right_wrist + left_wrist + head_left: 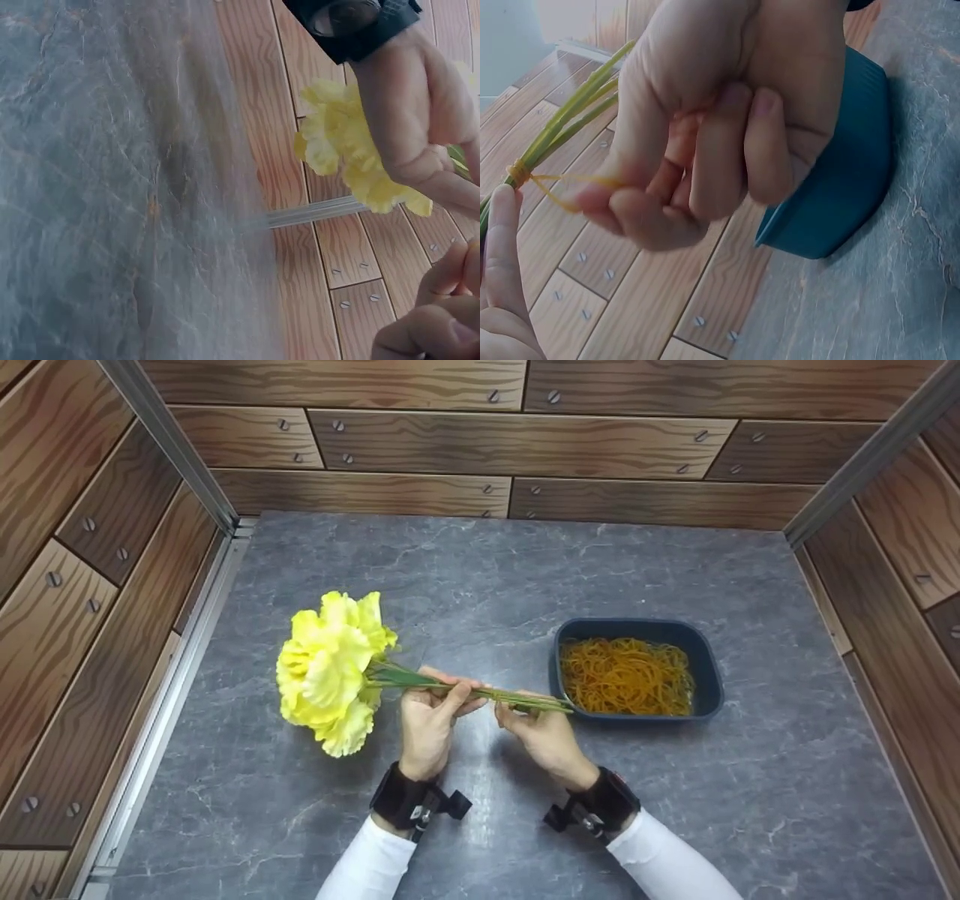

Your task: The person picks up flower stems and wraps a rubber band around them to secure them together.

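Firstly, at far left, a brown wood-grain plank wall (67, 585), dotted with grey screw heads, is rising beyond a pale metal rail (161, 712).

Next, a bunch of frilled bright-yellow flowers (330, 667) is showing over the left half of a grey marbled tabletop (487, 570), its blooms pointing leftward.

Thin green stems (529, 700) are running rightward from the blooms, a dark-green leaf (405, 676) lying along them.

The left hand (427, 735) is gripping these stems between thumb and fingers, partway along.

A slender yellow-orange elastic band (517, 174) is circling the stems between the hands, one loop stretching outward, as the left wrist view is showing.

The right hand (551, 742), near the stem ends, is pinching that loop at its fingertips, the remaining fingers curling inward.

Black wrist straps (401, 799) are encircling both wrists above white sleeves (367, 859).

Rightward, a dark-blue rounded-rectangular tub (637, 719) is standing on the tabletop, holding a tangle of thin orange-yellow bands (630, 679). The stem tips are overlapping its near-left corner in the head view; whether they are touching it, one cannot tell.

At far right, a matching plank wall (885, 577) is standing.
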`<state>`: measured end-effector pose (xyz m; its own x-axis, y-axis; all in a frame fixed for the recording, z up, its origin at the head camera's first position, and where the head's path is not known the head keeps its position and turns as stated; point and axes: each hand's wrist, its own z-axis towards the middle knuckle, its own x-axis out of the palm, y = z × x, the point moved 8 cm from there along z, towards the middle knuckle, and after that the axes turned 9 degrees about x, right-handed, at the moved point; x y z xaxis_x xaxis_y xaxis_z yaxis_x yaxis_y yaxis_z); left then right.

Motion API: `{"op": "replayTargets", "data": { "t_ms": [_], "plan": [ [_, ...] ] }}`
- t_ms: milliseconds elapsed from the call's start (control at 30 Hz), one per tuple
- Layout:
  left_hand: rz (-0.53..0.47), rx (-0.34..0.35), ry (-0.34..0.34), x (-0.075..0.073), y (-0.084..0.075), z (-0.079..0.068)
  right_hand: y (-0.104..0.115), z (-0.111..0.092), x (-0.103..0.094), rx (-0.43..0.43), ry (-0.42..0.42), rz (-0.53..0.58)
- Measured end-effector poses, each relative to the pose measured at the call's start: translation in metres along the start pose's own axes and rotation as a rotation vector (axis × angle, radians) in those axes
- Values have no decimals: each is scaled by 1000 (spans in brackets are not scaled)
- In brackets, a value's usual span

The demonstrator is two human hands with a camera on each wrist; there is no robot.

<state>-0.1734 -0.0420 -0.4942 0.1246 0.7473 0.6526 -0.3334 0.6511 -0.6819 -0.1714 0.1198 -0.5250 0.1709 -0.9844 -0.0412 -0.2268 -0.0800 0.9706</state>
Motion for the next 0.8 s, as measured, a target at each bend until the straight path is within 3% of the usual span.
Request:
{"op": "replayTargets", "data": {
  "t_ms": [100, 333, 667, 800],
  "plan": [
    [2, 21, -11, -3, -3, 2, 0, -5, -1, 5, 53, 1],
    [56, 102, -58, -14, -16, 9, 8, -22, -10, -71, 146, -56],
    [165, 108, -53, -20, -20, 7, 14, -27, -44, 28, 14, -111],
    [179, 108, -61, -23, -24, 9, 15, -27, -49, 44, 0, -103]
  ]
}}
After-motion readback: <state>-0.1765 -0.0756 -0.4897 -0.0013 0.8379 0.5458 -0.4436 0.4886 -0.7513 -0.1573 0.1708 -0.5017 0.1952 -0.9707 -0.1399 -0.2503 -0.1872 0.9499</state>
